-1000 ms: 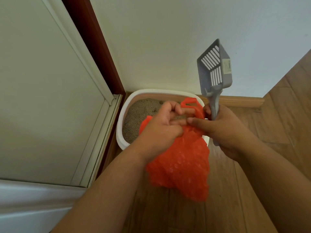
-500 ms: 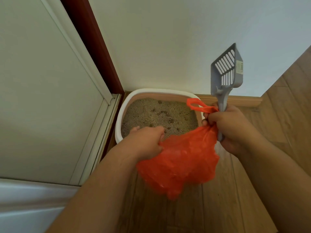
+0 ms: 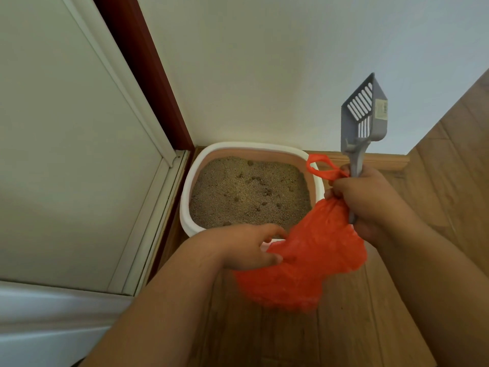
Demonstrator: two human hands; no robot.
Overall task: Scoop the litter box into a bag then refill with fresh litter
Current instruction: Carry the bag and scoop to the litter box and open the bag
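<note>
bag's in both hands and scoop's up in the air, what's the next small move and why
Probably pull the orange bag open: the left hand pinches one edge, the right hand holds the other with the scoop, yet its mouth looks closed and clumps sit in the litter box.

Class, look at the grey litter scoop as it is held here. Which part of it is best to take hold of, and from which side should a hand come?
Grip the grey litter scoop by its narrow handle, from below. It stands upright with the slotted head on top, too broad to wrap; only the handle fits a closed fist. The right hand already grips it there, together with the orange bag, so a free hand would probably take the short bare stretch just above.
</note>
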